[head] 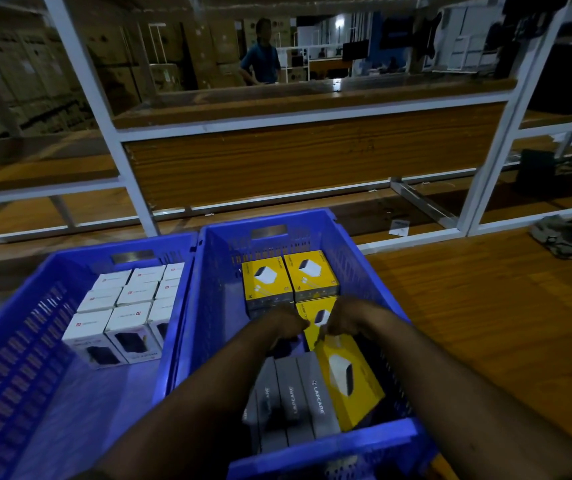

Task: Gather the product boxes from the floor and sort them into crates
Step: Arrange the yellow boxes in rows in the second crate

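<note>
With both hands, left hand and right hand, curled onto a yellow box inside the right crate, we are seating it beside the grey boxes; next, release squarely.

Perforated plastic crates, glossy cardboard boxes, wood-grain floor

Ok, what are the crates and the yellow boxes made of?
Crates: moulded plastic by the look, glossy blue, with perforated grid walls and cut-out handles. Yellow boxes: likely printed cardboard, smooth with a slight sheen, sharp folded edges and product pictures on top.
</note>
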The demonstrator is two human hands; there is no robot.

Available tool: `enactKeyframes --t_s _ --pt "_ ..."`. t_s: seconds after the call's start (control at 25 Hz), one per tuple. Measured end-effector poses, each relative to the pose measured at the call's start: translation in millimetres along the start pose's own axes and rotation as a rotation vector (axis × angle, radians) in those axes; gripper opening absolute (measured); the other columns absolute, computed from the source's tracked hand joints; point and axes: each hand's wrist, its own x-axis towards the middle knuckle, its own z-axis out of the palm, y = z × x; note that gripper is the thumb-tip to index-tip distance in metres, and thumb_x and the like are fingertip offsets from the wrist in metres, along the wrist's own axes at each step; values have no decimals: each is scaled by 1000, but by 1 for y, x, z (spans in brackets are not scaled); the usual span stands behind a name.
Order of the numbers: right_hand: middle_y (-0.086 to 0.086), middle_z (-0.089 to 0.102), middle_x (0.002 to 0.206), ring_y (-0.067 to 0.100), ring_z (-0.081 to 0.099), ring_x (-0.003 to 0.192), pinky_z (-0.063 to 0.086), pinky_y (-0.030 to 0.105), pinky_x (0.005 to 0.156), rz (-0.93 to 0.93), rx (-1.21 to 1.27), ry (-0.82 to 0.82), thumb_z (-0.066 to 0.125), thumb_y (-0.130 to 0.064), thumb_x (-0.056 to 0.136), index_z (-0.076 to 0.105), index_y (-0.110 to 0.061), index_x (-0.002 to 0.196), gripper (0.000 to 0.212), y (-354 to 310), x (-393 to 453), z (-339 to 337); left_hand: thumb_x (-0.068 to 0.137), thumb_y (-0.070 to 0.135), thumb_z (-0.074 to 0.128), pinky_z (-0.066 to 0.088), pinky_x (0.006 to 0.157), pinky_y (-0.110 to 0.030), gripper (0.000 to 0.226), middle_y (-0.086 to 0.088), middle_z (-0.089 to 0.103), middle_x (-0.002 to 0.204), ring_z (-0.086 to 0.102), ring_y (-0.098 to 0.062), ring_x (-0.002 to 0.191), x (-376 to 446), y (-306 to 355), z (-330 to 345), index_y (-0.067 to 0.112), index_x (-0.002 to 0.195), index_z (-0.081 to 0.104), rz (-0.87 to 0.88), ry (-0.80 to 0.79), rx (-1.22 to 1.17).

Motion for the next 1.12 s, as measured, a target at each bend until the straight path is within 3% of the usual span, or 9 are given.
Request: enactKeyframes --t_s 0.08,0.24,0.4,0.52,0.6,0.68,0.8,0.92,1.12 --pt "14 67 112 29 64 103 45 27 74 -4 153 99 59 -23 93 65 -1 116 32 -2 0 -4 99 28 58 54 79 -43 28 -19 70 98 61 -26 72 -4 0 -7 2 93 65 7 -26 -153" --pt "12 67 115 31 62 107 49 35 89 -120 268 340 47 -14 97 69 -4 107 26 -17 0 -18 99 28 57 54 77 -35 17 -3 70 92 65 -15 83 -19 -2 -16 14 91 64 28 -234 -324" --pt "8 67 112 28 60 104 44 33 82 -212 681 566 50 -19 100 66 -17 91 18 -23 9 -33 92 15 67 54 94 -48 10 -3 67 104 62 -21 108 -28 -5 -35 16 100 61 90 -214 -609" --pt "9 66 98 30 60 97 43 33 79 -183 1002 681 54 -19 98 63 -10 98 13 -22 24 -43 92 19 68 52 97 -52 11 -1 68 102 62 -20 104 -34 -11 -45 16 101 62 118 -182 -685" --pt "7 64 92 27 58 92 45 36 78 -169 1176 648 54 -20 99 62 -10 104 14 -27 30 -47 93 21 67 56 92 -47 13 -5 69 112 62 -22 111 -38 -15 -49 15 104 65 114 -210 -777" --pt "14 66 106 29 60 95 49 39 83 -133 1328 612 54 -21 99 63 -8 111 20 -29 38 -44 92 18 68 60 86 -44 22 -10 70 116 64 -26 114 -39 -16 -54 10 112 66 128 -222 -870" --pt "19 69 107 34 66 94 54 48 87 -48 1448 463 52 -32 99 65 -9 98 26 -28 50 -29 90 17 69 62 77 -40 34 -11 74 108 69 -26 102 -38 -18 -58 6 122 63 137 -181 -910" --pt "19 70 110 38 68 96 52 61 87 -28 1551 292 48 -37 100 63 -11 113 33 -29 55 -17 91 18 69 62 72 -38 37 -14 73 112 70 -27 97 -36 -17 -59 7 125 61 111 -147 -925" --pt "17 70 109 35 67 91 55 49 81 -124 1631 161 53 -27 98 63 -11 115 24 -32 37 -19 91 23 69 62 69 -36 40 -13 72 117 70 -26 98 -31 -15 -60 10 128 61 95 -68 -961"
